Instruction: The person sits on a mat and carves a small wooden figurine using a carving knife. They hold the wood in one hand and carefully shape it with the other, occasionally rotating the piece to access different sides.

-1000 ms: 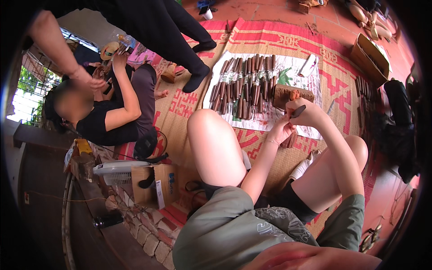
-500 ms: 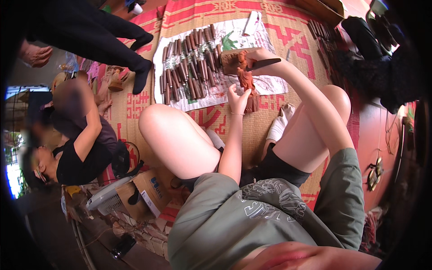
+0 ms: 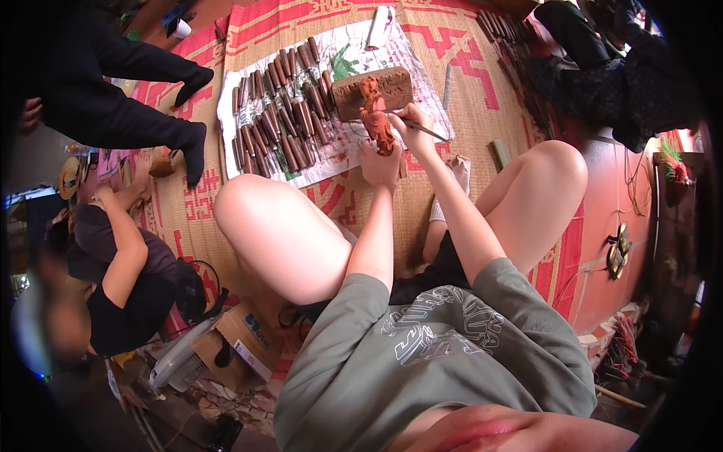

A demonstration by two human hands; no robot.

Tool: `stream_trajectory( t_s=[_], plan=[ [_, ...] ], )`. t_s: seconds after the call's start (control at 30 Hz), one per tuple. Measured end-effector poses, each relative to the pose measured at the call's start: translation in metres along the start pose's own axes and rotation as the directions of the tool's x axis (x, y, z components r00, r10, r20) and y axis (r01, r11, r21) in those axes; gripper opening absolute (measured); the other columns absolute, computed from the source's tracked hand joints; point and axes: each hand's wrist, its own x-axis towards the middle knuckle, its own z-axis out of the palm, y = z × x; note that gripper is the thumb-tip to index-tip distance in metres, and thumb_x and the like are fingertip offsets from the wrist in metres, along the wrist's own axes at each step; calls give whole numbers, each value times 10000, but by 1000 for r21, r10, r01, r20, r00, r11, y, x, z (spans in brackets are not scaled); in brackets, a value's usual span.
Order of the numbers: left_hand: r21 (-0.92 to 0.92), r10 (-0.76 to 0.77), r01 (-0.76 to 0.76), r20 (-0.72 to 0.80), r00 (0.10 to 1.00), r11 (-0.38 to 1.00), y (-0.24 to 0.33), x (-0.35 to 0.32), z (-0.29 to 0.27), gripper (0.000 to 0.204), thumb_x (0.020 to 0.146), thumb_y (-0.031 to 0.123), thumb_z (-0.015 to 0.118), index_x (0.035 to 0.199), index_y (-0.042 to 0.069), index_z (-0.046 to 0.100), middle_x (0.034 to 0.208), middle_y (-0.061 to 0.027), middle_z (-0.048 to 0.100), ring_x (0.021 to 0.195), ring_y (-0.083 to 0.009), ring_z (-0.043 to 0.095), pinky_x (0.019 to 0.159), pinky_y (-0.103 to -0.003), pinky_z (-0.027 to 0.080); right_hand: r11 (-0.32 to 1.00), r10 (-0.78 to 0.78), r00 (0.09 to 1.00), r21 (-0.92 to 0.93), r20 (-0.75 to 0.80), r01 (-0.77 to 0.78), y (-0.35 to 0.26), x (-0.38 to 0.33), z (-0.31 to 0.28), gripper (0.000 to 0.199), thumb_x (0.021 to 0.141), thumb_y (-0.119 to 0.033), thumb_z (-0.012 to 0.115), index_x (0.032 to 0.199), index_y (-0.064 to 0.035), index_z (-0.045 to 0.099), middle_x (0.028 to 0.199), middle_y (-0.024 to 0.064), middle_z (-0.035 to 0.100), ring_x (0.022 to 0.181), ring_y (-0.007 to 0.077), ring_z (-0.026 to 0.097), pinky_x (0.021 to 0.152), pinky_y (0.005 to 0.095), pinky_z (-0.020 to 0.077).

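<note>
A reddish-brown carved wooden figurine [image 3: 375,124] stands nearly upright in front of me. My left hand [image 3: 379,164] is closed round its lower end, fingers partly hidden behind it. At the figurine's right side, my right hand [image 3: 414,129] pinches a slim dark tool [image 3: 431,131], its rear end slanting down to the right. The tool's tip meets or nearly meets the carving; which of the two I cannot tell. Just behind the figurine lies a brown rough-faced block [image 3: 401,87] on a white printed sheet [image 3: 324,179].
Several wooden-handled tools [image 3: 290,124] lie in rows on the sheet's left. A white roll [image 3: 380,29] rests at its far edge. More tools [image 3: 520,60] lie at far right by a seated person. A small block [image 3: 499,153] sits near my right knee. Other people are at left.
My right hand has dropped from the figurine's top to its right side, turning the tool. The left hand now wraps the figurine's lower end. The whole view has shifted slightly.
</note>
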Motion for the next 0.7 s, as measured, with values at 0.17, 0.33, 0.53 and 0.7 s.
stream_trajectory(
  t_s=[0.17, 0.33, 0.53, 0.7],
  plan=[
    [-39, -65, 69, 89, 994, 997, 2, 1, -4, 583, 679, 462, 678, 1066, 66, 495, 1023, -156, 566, 965, -358, 570, 768, -471, 479, 979, 119, 983, 179, -139, -93, 25, -21, 18, 200, 809, -64, 698, 705, -14, 536, 649, 14, 593, 583, 28, 490, 510, 196, 391],
    [-14, -57, 57, 7, 998, 998, 11, -2, 2, 561, 664, 444, 687, 1044, 76, 502, 992, -151, 595, 916, -364, 593, 747, -477, 486, 977, 133, 981, 187, -139, -106, 57, -30, 17, 230, 812, -62, 692, 677, -36, 508, 616, -14, 550, 560, 26, 469, 499, 191, 390],
    [7, -54, 54, -11, 998, 999, 12, -4, -2, 555, 641, 406, 686, 1045, 75, 500, 1003, -140, 582, 937, -356, 581, 731, -485, 489, 955, 215, 960, 242, -179, -169, 18, -20, 18, 270, 811, -34, 674, 648, -46, 459, 601, -27, 512, 572, 30, 424, 520, 207, 361],
    [70, -55, 58, -48, 997, 996, 16, -6, 5, 557, 643, 403, 681, 1058, 79, 498, 1039, -120, 564, 942, -349, 573, 721, -483, 496, 970, 182, 977, 185, -107, -160, 44, -23, 9, 275, 815, -61, 666, 634, -62, 461, 600, -31, 504, 565, 30, 424, 514, 205, 365]
  ],
)
